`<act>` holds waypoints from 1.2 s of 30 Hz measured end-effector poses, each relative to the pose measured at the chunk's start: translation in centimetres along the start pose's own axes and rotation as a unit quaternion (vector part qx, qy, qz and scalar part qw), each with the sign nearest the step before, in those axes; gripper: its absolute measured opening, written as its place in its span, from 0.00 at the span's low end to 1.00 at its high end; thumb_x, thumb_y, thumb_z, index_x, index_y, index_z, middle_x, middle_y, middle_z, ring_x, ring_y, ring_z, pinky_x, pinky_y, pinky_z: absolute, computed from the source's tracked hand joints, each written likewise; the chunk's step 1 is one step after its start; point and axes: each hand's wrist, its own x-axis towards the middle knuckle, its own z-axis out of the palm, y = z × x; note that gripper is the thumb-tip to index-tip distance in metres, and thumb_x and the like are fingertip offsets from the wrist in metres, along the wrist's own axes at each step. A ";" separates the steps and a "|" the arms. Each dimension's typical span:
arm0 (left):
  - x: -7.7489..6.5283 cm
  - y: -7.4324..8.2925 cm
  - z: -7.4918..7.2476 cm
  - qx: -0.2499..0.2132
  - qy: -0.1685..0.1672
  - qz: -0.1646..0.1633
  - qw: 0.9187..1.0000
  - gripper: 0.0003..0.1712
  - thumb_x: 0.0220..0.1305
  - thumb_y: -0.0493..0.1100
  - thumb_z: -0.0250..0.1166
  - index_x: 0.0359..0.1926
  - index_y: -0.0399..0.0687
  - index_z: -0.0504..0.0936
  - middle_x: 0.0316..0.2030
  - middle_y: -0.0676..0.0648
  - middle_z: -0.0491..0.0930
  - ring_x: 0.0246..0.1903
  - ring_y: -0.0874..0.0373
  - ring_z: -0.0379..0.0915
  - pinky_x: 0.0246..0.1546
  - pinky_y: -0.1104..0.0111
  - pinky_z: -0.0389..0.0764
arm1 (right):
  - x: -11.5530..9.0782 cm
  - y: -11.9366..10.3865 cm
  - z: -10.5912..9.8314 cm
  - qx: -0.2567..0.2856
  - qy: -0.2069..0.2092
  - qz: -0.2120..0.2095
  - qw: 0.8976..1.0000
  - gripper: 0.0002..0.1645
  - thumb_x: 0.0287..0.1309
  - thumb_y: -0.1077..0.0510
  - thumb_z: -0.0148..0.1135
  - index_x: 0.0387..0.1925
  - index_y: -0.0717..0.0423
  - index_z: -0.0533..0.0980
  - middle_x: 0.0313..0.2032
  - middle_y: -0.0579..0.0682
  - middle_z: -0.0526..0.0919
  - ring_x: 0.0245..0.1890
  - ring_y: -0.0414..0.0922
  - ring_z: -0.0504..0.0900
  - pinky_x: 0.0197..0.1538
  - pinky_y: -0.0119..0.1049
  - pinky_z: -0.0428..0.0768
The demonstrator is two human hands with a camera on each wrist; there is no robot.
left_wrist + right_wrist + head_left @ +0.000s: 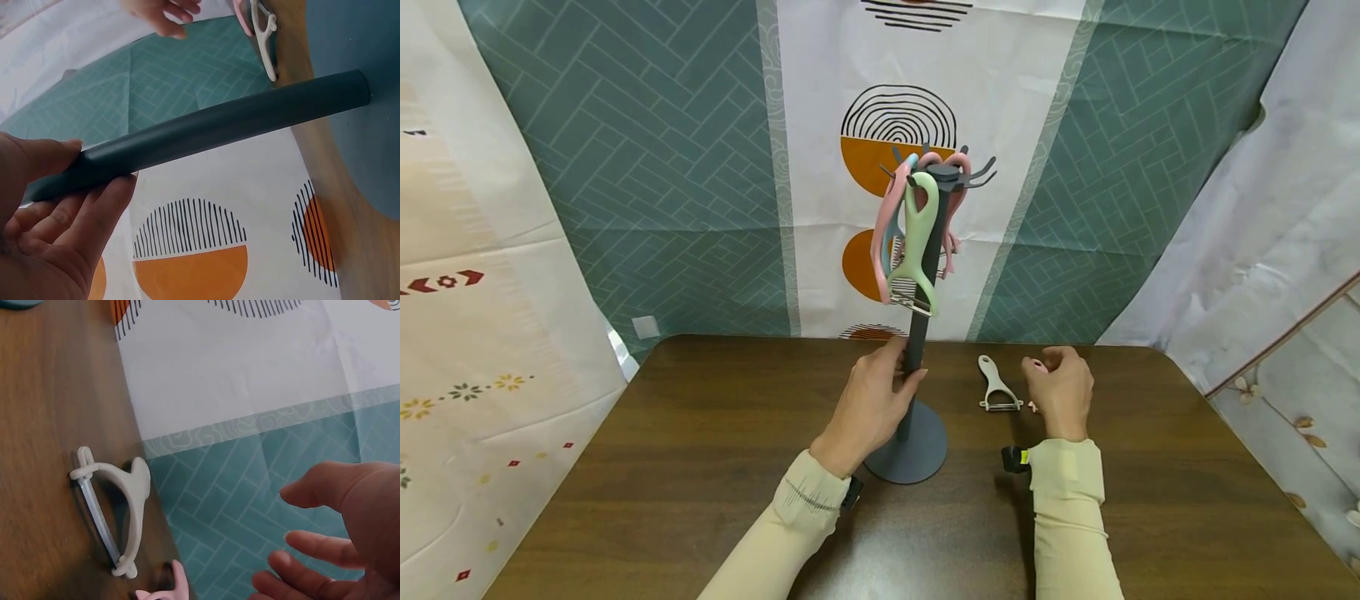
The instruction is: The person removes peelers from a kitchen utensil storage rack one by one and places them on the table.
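Note:
My left hand (865,404) grips the dark pole (237,122) of an upright stand with a round base (917,458). From the hooks at its top hang several peelers, among them a green peeler (920,227) in front and a pink peeler (882,233) at its left. My right hand (1063,392) hovers over another pink peeler (180,582) on the table, which it partly hides in the head view. In the right wrist view its thumb and fingers are apart with nothing between them. Left of that hand lies a white peeler (134,500).
The brown wooden table (700,467) ends at a patterned cloth (685,167) hanging behind it. Bare hooks (981,177) stick out at the right of the stand's top. More cloth (490,333) hangs along the left side.

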 end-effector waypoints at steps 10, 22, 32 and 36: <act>0.0 0.0 0.0 0.002 0.001 0.002 1.000 0.12 0.68 0.37 0.69 0.48 0.41 0.78 0.40 0.43 0.86 0.41 0.53 0.88 0.41 0.62 0.88 | -0.1 -0.9 -0.5 0.026 -0.003 -0.003 1.000 0.27 0.65 0.51 0.62 0.59 0.63 0.77 0.51 0.65 0.81 0.53 0.60 0.78 0.57 0.58 0.76; 0.0 0.0 -0.1 -0.006 -0.003 0.003 1.000 0.11 0.67 0.38 0.69 0.47 0.41 0.78 0.40 0.43 0.86 0.40 0.55 0.88 0.41 0.64 0.88 | -0.1 -1.5 -0.8 0.038 -0.003 -0.023 0.999 0.25 0.65 0.51 0.64 0.59 0.59 0.77 0.52 0.62 0.83 0.55 0.59 0.81 0.58 0.55 0.76; 0.0 -0.1 0.0 -0.019 0.002 0.004 1.000 0.12 0.65 0.36 0.70 0.47 0.41 0.78 0.40 0.43 0.87 0.41 0.54 0.88 0.42 0.67 0.88 | -0.4 -2.4 -1.2 0.052 -0.007 -0.046 0.998 0.25 0.67 0.50 0.64 0.60 0.57 0.76 0.51 0.61 0.82 0.53 0.58 0.82 0.57 0.55 0.77; 0.0 -0.1 0.0 -0.033 0.003 0.001 0.999 0.12 0.65 0.37 0.71 0.46 0.42 0.78 0.40 0.44 0.87 0.41 0.55 0.88 0.43 0.69 0.88 | -0.5 -2.9 -1.4 0.060 -0.001 -0.058 0.997 0.25 0.68 0.50 0.63 0.61 0.57 0.76 0.51 0.62 0.82 0.52 0.58 0.83 0.56 0.54 0.78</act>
